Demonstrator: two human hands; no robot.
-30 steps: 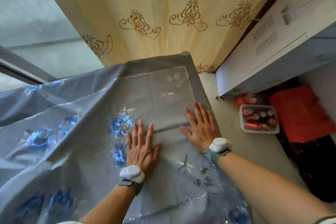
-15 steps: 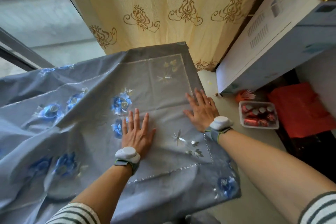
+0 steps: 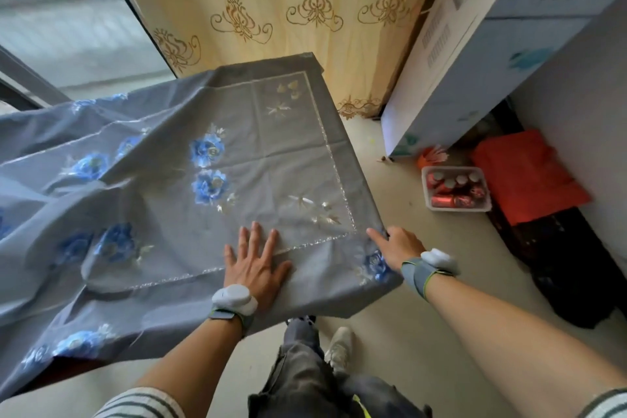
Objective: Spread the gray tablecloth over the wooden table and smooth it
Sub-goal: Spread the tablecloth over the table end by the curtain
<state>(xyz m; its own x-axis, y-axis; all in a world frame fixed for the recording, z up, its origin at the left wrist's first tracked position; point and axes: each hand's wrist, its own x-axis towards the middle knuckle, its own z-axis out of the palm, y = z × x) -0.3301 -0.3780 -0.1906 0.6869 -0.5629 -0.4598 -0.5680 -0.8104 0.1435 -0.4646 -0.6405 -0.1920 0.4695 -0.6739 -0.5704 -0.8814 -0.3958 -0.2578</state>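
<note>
The gray tablecloth [image 3: 271, 159] with blue flowers and a silver border covers the table, which is fully hidden beneath it. The right part lies flat; the left part is rumpled in folds and hangs down. My left hand [image 3: 254, 265] presses flat on the cloth near the front edge, fingers spread. My right hand [image 3: 395, 246] is at the front right corner, fingers curled over the cloth's edge there, thumb on top.
A yellow curtain [image 3: 298, 3] hangs behind the table. A white appliance [image 3: 475, 61] stands to the right. On the floor lie a clear box of red cans [image 3: 454, 188] and a red bag [image 3: 529, 173]. My legs and shoe [image 3: 339, 346] are below.
Both hands slid toward me over the cloth, from the middle to the front edge. My right hand went from flat on the cloth to gripping the front right corner.
</note>
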